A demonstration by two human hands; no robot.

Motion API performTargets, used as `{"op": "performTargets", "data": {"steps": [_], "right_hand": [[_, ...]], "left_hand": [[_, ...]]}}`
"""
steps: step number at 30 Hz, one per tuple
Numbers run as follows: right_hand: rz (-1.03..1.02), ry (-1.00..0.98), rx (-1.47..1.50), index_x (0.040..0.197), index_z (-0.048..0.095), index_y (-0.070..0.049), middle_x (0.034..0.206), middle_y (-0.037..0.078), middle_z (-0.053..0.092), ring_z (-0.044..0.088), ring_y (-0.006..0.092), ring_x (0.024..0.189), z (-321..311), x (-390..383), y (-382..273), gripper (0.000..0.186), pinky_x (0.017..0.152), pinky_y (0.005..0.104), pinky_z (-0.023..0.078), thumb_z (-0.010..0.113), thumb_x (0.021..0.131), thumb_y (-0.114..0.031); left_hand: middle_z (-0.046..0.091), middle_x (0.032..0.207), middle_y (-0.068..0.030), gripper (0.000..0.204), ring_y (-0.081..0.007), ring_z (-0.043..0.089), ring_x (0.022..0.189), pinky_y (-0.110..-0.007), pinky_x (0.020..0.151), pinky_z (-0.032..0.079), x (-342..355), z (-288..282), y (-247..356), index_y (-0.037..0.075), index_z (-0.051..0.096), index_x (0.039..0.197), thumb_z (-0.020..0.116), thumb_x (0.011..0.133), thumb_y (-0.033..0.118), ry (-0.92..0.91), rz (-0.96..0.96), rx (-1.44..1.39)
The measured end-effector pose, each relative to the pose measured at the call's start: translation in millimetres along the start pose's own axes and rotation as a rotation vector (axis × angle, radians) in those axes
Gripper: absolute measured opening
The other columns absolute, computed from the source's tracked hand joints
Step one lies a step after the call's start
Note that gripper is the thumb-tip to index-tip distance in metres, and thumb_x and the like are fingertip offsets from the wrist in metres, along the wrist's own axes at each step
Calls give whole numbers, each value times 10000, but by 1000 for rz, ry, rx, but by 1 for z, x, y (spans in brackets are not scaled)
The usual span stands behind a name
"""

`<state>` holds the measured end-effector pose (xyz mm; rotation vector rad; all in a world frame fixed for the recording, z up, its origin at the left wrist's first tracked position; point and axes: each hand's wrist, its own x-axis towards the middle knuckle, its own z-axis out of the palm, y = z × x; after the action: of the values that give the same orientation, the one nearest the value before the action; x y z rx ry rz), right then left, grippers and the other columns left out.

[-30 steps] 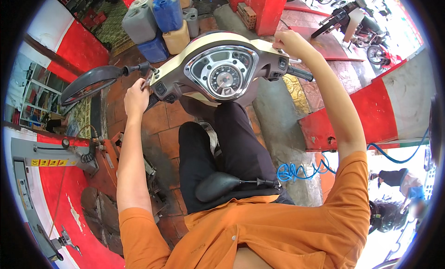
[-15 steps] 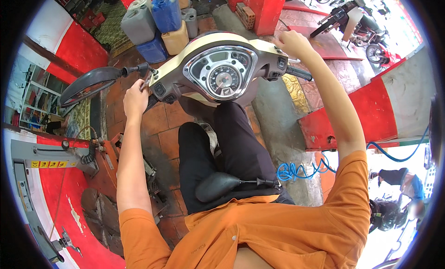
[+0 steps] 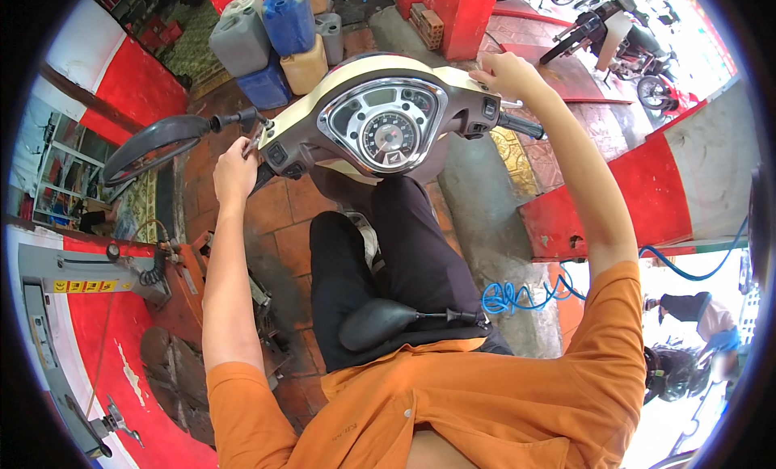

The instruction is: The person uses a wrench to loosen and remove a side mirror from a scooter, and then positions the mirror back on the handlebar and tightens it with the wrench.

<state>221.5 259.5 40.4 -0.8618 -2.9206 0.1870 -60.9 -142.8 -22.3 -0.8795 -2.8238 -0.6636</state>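
A cream and brown scooter handlebar cover with a chrome-ringed speedometer is in front of me. My left hand is closed beside the left grip, its fingers round a small metallic piece near the base of the mounted left mirror; the piece's kind is unclear. My right hand rests at the cover's right end, fingers bent down onto it, partly hidden; what they pinch, if anything, does not show. The right grip is free of my hand. A loose black mirror with its stem lies across my lap.
Plastic jerrycans stand stacked beyond the scooter. A coiled blue air hose hangs at right, by a red and grey panel. Grey workshop equipment stands at left. Parked motorbikes and another person are at right.
Both hands stay in nearly the same places on the handlebar. The view has shifted very slightly. The person at far right has moved a little.
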Motion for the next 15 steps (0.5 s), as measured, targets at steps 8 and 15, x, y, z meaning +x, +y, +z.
{"op": "performTargets", "data": {"steps": [8,15], "right_hand": [[-401,-9,171,954,682,-54,856,169,698,675,363,846,7,16,32,312,785,437,524,663,832,-340],[89,-126,-67,1013,689,-60,912,170,702,674,359,879,0,5,1,385,812,428,525,613,856,-403]], "left_hand": [[673,884,-193,204,-420,628,893,-484,723,480,4,3,1,122,645,976,561,898,292,-4,7,-22],[674,881,-192,212,-419,628,887,-476,717,479,2,0,0,116,644,972,564,906,301,-9,3,-6]]}}
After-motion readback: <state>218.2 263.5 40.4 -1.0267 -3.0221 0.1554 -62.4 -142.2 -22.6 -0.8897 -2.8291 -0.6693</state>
